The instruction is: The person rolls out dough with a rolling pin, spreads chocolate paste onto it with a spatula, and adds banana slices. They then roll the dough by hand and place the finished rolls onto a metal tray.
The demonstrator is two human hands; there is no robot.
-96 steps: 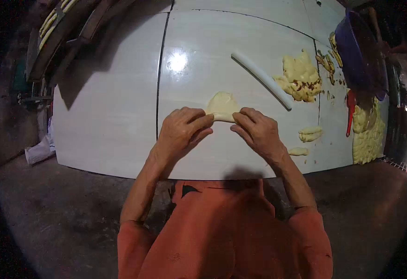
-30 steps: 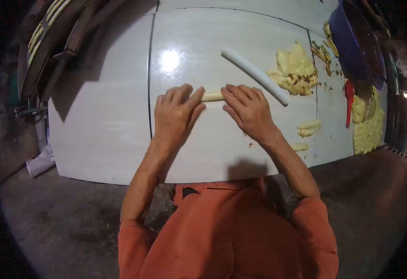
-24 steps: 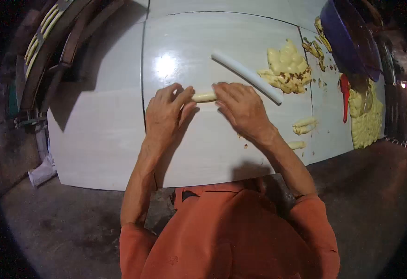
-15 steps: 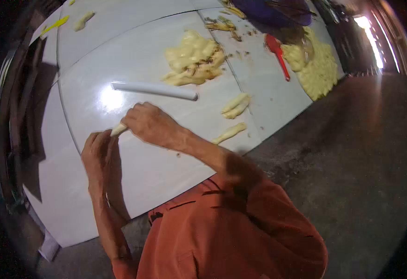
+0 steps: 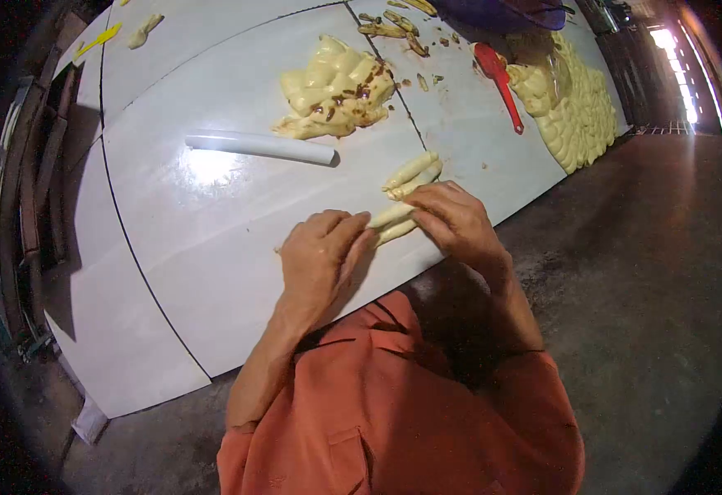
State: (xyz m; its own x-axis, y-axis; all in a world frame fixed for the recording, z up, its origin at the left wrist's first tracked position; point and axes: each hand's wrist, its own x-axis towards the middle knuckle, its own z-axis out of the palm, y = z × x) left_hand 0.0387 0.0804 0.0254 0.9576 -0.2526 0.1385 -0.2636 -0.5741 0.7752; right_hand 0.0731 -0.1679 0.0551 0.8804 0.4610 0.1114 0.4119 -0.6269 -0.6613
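Observation:
A pale yellow dough strip point(image 5: 390, 217) stretches between my two hands near the front edge of the table. Its left end is pinched in the fingertips of my left hand point(image 5: 319, 254). My right hand point(image 5: 458, 224) has its fingers closed on the other end, which they partly cover. Right alongside, on the near side, lies another dough roll point(image 5: 397, 233). Just beyond my right fingers rests a pair of dough pieces point(image 5: 413, 174) lying side by side.
A white rolling tube point(image 5: 260, 147) lies left of a dough slab point(image 5: 334, 91) dotted with brown filling. Farther right are a red spatula point(image 5: 501, 87), a large dough mass point(image 5: 577, 120) and a purple basin point(image 5: 501, 15). A yellow tool point(image 5: 101, 40) sits far left.
Both hands have moved right along the table with the dough strip, from below the white tube to beside the other dough pieces. The view has shifted slightly.

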